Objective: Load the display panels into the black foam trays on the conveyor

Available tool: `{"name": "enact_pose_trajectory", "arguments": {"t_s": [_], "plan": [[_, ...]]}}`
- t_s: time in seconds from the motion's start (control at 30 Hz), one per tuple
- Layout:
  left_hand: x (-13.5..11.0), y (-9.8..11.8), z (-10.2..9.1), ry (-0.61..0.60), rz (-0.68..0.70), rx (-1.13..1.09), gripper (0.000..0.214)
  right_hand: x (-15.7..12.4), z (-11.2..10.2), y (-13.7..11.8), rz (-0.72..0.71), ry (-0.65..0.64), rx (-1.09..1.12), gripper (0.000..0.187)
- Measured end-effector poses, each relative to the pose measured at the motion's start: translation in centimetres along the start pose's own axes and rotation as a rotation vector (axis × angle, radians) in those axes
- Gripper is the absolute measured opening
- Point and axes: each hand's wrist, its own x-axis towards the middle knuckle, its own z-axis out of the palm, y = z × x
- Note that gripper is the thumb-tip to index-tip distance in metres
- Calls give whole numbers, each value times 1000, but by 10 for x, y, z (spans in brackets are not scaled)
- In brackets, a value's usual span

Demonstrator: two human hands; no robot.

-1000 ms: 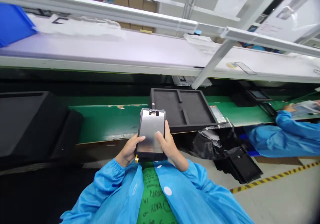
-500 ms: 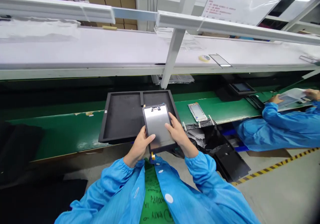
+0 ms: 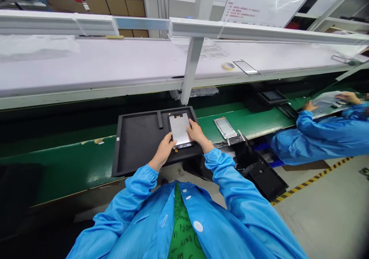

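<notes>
A flat grey display panel [image 3: 180,128] with a dark frame lies over the right compartment of a black two-compartment tray [image 3: 135,139] on the green conveyor belt [image 3: 72,162]. My left hand [image 3: 165,147] grips the panel's lower left edge, fingers curled round it. At the panel's right edge my right hand [image 3: 196,131] holds on, thumb on top. Both arms wear blue sleeves. The tray's left compartment holds nothing.
Another panel [image 3: 225,127] lies on the belt right of the tray. Black bags and trays [image 3: 256,170] sit on the floor at my right. A co-worker in blue [image 3: 323,132] handles a sheet farther right. A white shelf [image 3: 115,64] with tape runs above.
Both hands have carried the panel forward and down, from near my chest into the tray's right compartment. The view has swung to the right.
</notes>
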Motion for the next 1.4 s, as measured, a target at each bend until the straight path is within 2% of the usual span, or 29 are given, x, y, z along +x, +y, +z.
{"name": "enact_pose_trajectory", "arguments": {"t_s": [0.13, 0.23, 0.37, 0.43, 0.5, 0.57, 0.63, 0.7, 0.77, 0.83, 0.9, 1.07, 1.17, 1.23, 1.3, 1.4], "plan": [[-3, -5, 1, 7, -2, -19, 64, -25, 9, -5, -23, -57, -126, 60], [-3, -8, 0, 4, 11, -25, 65, -32, 18, -11, -42, -45, -136, 58], [-6, -12, -2, -41, 32, -39, 62, -41, 14, -17, -95, -19, -91, 54], [-16, -9, -3, -30, 52, -7, 63, -57, 3, -17, -173, 49, -27, 52], [-33, -1, -4, -10, 112, 44, 60, -79, -11, -8, -269, 194, 42, 47], [-56, 11, -6, -58, 185, 77, 52, -102, -22, 15, -295, 352, 80, 43], [-77, 25, -7, -197, 196, 112, 40, -122, -29, 57, -202, 441, 76, 42], [-94, 33, -5, -377, 122, 184, 34, -132, -33, 112, -23, 432, 22, 43], [-102, 33, 2, -530, 25, 255, 32, -131, -39, 171, 192, 330, -102, 47], [-104, 21, 16, -609, -58, 274, 33, -118, -49, 224, 378, 186, -264, 52], [-103, 0, 38, -615, -126, 254, 35, -96, -64, 267, 473, 85, -375, 56], [-95, -72, 121, -450, -265, 176, 48, -22, -103, 344, 495, -29, -442, 65], [-94, -109, 173, -325, -328, 124, 57, 19, -113, 378, 501, -124, -473, 75], [-97, -128, 199, -258, -366, 100, 60, 41, -113, 396, 519, -190, -485, 84], [-100, -141, 217, -175, -396, 92, 61, 58, -110, 408, 549, -253, -489, 88], [-105, -150, 231, -21, -433, 95, 65, 75, -102, 417, 604, -327, -501, 86]]}}
